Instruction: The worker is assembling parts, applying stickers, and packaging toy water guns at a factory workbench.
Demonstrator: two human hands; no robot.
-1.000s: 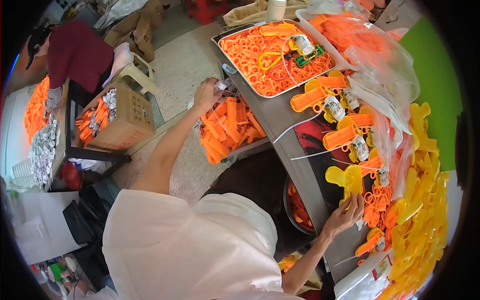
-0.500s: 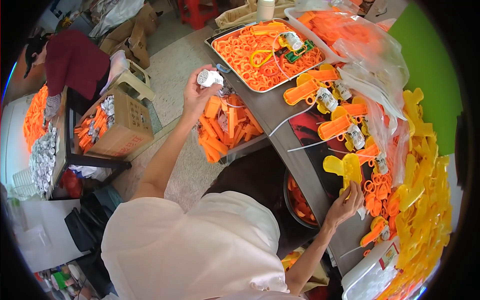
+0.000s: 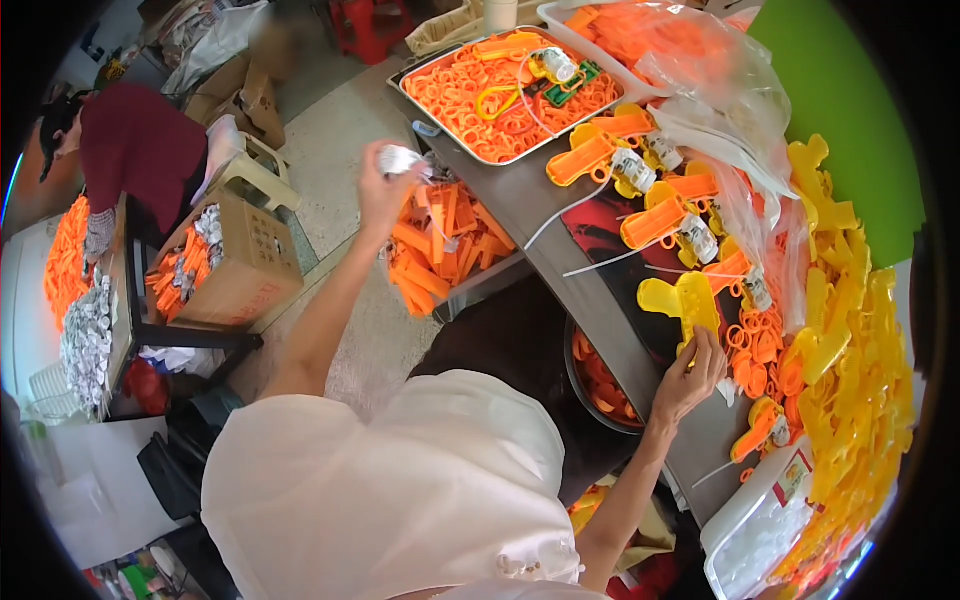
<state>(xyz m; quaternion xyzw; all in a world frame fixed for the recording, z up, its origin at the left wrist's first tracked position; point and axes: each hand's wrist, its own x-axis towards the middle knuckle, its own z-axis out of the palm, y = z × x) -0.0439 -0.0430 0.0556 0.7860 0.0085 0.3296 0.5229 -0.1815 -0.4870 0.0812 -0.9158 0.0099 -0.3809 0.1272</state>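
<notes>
Raised above a bin of orange plastic bars (image 3: 440, 255), my left hand (image 3: 380, 200) is closed round a small white cylindrical plastic part (image 3: 402, 160), blurred by motion. A thin pale tube seems to hang below that part. My right hand (image 3: 692, 378) pinches the lower end of a flat yellow plastic shell with rounded lobes (image 3: 692, 300), over the table's dark mat. Just beyond it lie several half-built pieces, each with a yellow shell, an orange handle (image 3: 652, 222) and a clear-and-white cylinder (image 3: 697, 240), some with white tubes trailing across the grey table (image 3: 560, 270).
A metal tray (image 3: 498, 160) of orange rings stands at the table's far end, beside a bagged tub of orange parts (image 3: 650, 55). Yellow shells (image 3: 850, 350) pile up along the right. At left, another person (image 3: 140, 140) bends over a table near a cardboard box (image 3: 240, 265).
My left hand has turned the white part, which now shows less of its perforated end. The right hand keeps its hold on the yellow shell. The whole view has shifted slightly.
</notes>
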